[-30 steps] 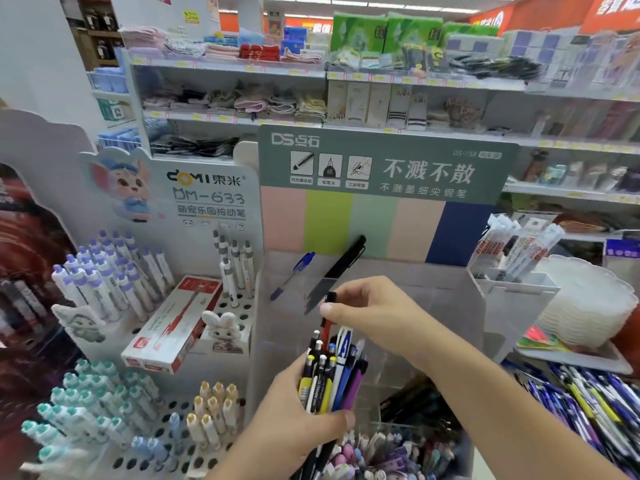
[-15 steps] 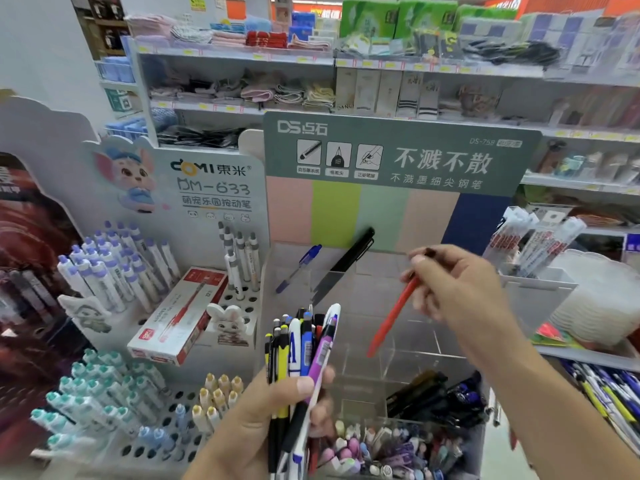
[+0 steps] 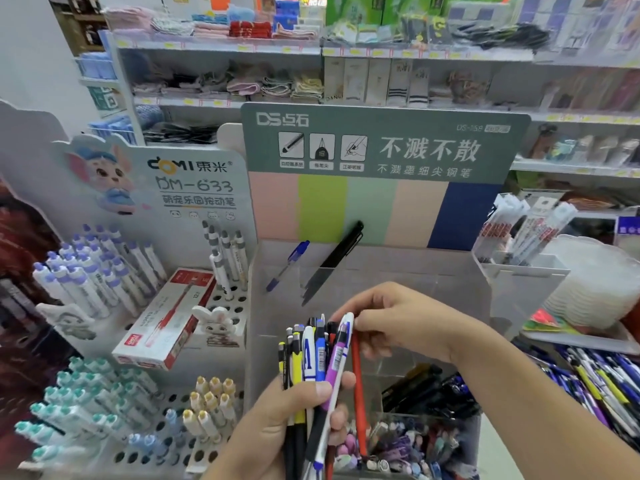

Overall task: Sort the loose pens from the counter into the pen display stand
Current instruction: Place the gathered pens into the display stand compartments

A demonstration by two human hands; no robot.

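Shop shelving behind. Nearest, left hand point(image 3: 277, 420) grips bunch of pens point(image 3: 311, 355), axes upright, tops up. Right hand point(image 3: 398, 323) pinches red pen point(image 3: 358, 386), near vertical, beside bunch. Beyond, clear pen display stand point(image 3: 450, 282): blue pen point(image 3: 289, 265), black pen point(image 3: 334, 261) leaning. Header reads "DS".

The clear pen display stand point(image 3: 408, 271) stands in the middle before its header card point(image 3: 384, 143), with two pens point(image 3: 332, 261) leaning in its rear compartments and more pens lying in its front compartments point(image 3: 429, 393). Left of it sits a perforated pen rack point(image 3: 145, 445) carrying a pen box point(image 3: 166, 320), and store shelves point(image 3: 311, 53) run behind both. Before the stand, the left hand point(image 3: 277, 431) holds a bundle of pens point(image 3: 315, 355), the right hand point(image 3: 398, 320) touching its top from the right.
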